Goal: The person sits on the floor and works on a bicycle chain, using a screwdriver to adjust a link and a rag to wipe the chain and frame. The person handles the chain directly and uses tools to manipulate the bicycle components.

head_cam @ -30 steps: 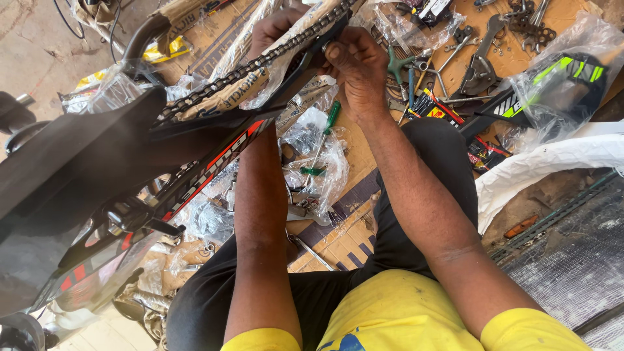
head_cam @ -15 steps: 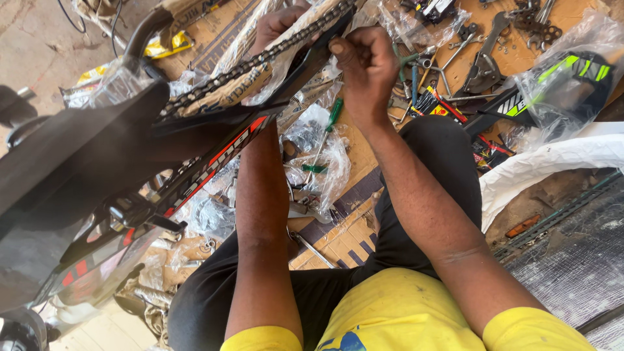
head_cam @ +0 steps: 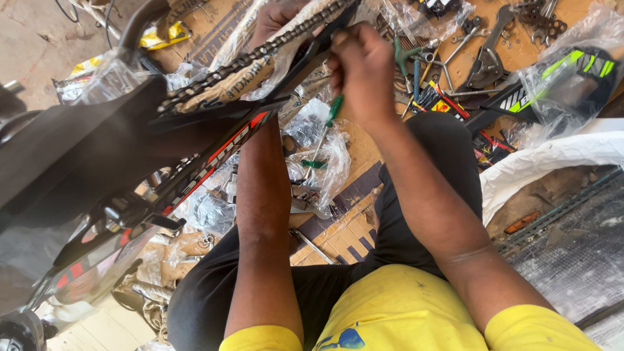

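Right hand fisted, pinching at the bicycle chain, left hand gripping it behind – clear plastic bag below, yellow wrapper top left, black-and-green package right

Two hands are showing, the left hand and the right hand, both up at one bicycle chain that is running along one black and red bicycle frame. Two green-handled screwdrivers are lying below them, one long and one short. One large grey wrench is sitting among a scatter of smaller spanners and keys too tangled to count. One black and green frame piece is lying wrapped in clear plastic, and one white tyre-like tube is curving beside it. One yellow wrapper is lying on the cardboard. Several clear plastic bags are lying about, their number being unclear.
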